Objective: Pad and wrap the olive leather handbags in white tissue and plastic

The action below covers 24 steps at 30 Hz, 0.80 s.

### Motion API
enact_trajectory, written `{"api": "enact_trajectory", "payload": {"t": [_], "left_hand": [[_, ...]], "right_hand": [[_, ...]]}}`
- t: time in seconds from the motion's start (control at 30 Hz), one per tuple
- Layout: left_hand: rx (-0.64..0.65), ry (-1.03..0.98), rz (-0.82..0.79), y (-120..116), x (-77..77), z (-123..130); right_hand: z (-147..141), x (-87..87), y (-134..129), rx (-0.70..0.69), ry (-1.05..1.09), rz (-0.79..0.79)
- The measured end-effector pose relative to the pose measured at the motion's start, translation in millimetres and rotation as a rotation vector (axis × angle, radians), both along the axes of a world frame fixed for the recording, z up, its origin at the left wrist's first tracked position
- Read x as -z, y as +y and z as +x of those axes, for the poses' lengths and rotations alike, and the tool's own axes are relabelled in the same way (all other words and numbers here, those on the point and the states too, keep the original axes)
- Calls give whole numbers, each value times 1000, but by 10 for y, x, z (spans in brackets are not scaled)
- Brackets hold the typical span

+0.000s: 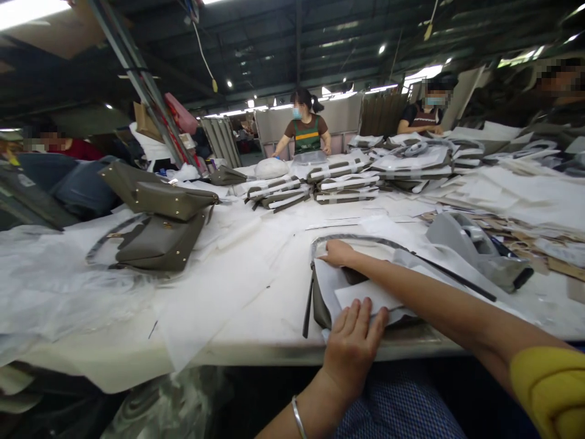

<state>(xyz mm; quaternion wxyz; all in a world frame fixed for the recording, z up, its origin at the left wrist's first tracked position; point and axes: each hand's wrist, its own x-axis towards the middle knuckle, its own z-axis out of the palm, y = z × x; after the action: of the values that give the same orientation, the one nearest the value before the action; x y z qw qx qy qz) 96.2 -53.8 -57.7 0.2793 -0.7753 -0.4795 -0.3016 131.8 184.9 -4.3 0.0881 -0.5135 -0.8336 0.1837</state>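
Note:
At the table's front edge lies a dark olive handbag point(322, 312), largely covered by white paper point(326, 280). Its wrapped handle point(365, 236) arches along the far side, and a thin dark strap hangs at its left. My left hand point(354, 341), with a silver bracelet at the wrist, rests with outstretched fingers on the near side of the paper-covered bag. Reaching across from the right, my right hand point(338, 253) has its fingers closed at the far left corner, on the edge of the paper; the fingertips are partly hidden.
Two olive handbags point(158, 244) are stacked at left beside clear plastic point(68, 280). A grey tape dispenser point(461, 238) stands at right, near loose cardboard pieces point(516, 235). Farther back are piles of wrapped bags point(345, 195) and white sheets point(516, 189). Several co-workers surround the table.

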Motion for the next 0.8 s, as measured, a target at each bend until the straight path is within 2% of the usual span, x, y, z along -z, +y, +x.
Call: {"api": "enact_trajectory", "payload": {"t": [0.13,0.27,0.4,0.57,0.7,0.8], "left_hand": [[-5,-33,36,13,-28,3],[15,-46,34,32,-50,-16],[9,-16,-3,40,-30,-17],[18,48,-98,20,-98,-47],[59,165,-196,7,-281,-115],[91,189,-178,36,-361,-176]], "right_hand": [[-75,58,43,44,116,-179],[71,-4,11,64,365,-358],[244,-80,-111,46,625,-435],[378,-178,-303,-19,805,-420],[426,-295,-361,-141,724,-267],[375,-406,-300,-170,679,-175]]}}
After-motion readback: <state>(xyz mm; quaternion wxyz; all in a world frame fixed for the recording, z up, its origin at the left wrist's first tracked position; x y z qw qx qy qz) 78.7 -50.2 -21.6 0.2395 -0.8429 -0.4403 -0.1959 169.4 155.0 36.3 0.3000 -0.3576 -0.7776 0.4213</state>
